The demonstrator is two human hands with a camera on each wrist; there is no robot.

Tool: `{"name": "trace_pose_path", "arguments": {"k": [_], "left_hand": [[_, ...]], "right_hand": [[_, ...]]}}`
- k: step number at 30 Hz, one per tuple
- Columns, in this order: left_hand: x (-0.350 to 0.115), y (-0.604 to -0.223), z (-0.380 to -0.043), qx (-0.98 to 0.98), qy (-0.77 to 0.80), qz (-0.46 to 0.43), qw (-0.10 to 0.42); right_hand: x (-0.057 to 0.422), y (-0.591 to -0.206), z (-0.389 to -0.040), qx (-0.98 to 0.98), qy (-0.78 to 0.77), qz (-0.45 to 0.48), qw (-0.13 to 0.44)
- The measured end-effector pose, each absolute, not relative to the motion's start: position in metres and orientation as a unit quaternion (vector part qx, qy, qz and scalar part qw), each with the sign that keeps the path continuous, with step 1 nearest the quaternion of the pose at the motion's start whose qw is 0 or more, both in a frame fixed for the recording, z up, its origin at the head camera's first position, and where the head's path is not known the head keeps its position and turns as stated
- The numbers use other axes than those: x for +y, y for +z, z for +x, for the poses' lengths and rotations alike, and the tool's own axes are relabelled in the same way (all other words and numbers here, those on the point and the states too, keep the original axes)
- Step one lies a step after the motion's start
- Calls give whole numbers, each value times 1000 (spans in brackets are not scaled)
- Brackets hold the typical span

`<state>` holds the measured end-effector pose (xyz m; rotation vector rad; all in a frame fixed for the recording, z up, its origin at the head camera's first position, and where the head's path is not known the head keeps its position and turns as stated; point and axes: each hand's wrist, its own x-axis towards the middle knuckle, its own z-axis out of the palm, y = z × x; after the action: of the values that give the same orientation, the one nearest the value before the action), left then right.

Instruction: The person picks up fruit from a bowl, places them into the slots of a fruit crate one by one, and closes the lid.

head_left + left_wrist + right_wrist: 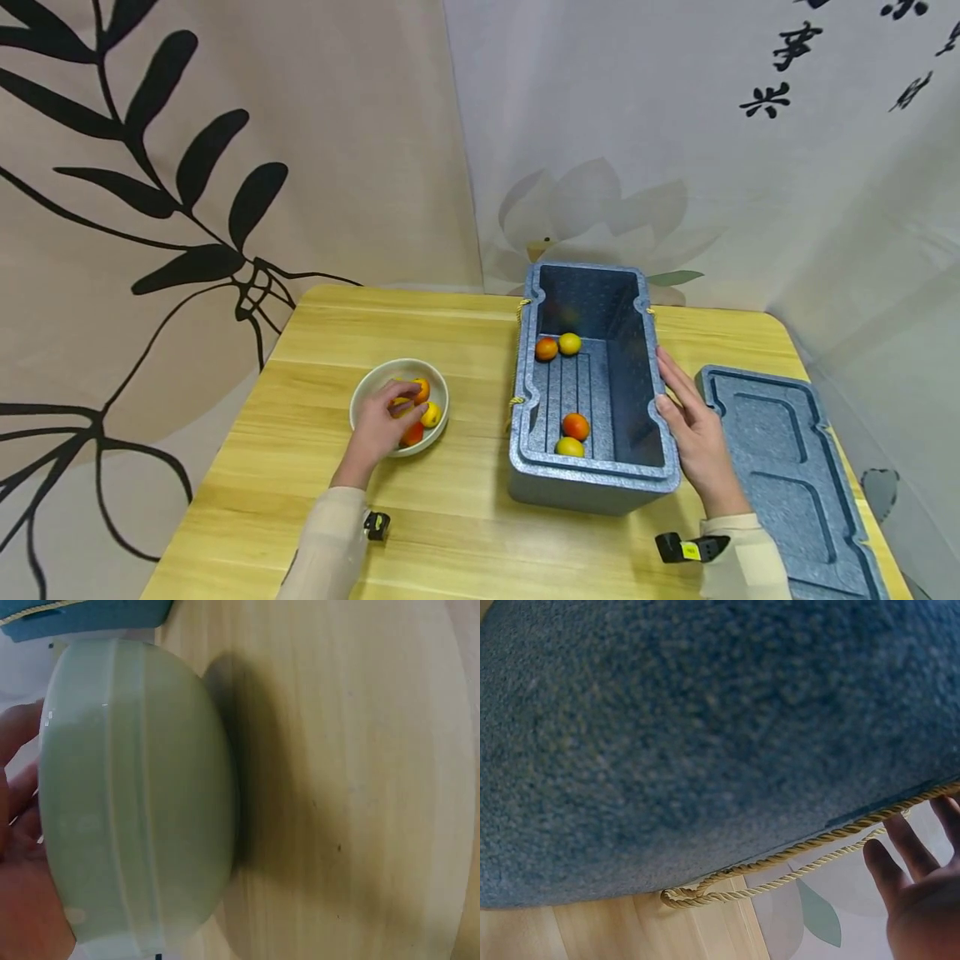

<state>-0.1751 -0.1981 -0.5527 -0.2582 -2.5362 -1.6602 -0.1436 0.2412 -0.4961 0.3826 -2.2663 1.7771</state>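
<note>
Small orange and yellow fruit [431, 414], in pale bowl [135, 795] on wood-grained bench [255, 467]; left hand [382, 421] among it, grasping or not we cannot tell; right hand [693, 433], unclenched, against blue-grey box [577, 487]; printed cloth [360, 125] behind.

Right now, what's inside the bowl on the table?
In the bowl I see an orange fruit, a yellow fruit and a red-orange fruit. Something yellow peeks out by the left hand, which covers that side, so I can't count everything.
</note>
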Motion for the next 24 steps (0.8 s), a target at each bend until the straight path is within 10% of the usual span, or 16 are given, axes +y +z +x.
{"name": "trace_pose_path", "arguments": {"k": [24], "left_hand": [[-193, -560, -175, -935, -300, -176, 74]], "right_hand": [[241, -497, -143, -774, 607, 130, 120]]}}
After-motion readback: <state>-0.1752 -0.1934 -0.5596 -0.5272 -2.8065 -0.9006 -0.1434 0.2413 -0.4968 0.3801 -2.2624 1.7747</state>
